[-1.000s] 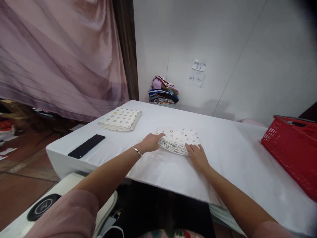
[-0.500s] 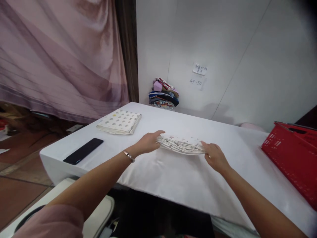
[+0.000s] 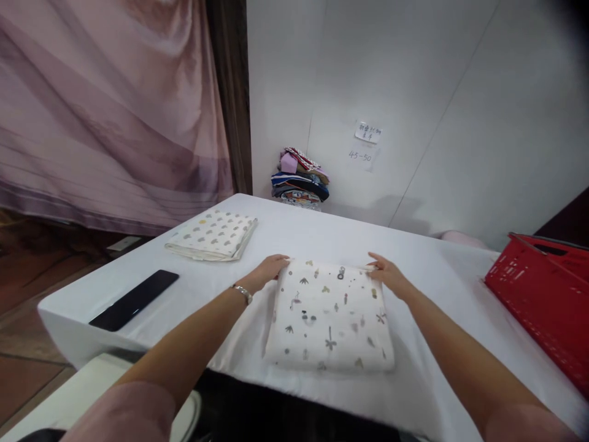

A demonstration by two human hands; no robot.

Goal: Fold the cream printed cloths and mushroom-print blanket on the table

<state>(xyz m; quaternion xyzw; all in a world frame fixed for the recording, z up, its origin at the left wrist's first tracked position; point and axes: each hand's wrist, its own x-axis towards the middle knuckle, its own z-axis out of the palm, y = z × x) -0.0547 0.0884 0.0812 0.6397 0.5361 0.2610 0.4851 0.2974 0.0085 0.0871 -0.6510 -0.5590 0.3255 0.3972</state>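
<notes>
Spread broad face up since half a second ago, when its layered folds showed, the printed cloth [image 3: 329,316] is at the front edge of the table [image 3: 317,228]. My left hand [image 3: 265,272] pinches its far left corner, my right hand [image 3: 388,274] its far right. My phone [image 3: 134,301] lies by the table's near left corner, a spotted cloth [image 3: 214,234] beyond it along the left edge.

Two hands [image 3: 269,270] [image 3: 390,276], two printed cloths [image 3: 331,319] [image 3: 212,236], one basket [image 3: 536,298]

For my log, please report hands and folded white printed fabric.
Left hand, right hand holding far corners of folded white printed fabric. Print faces up. Black rectangular phone apart, left.
</notes>
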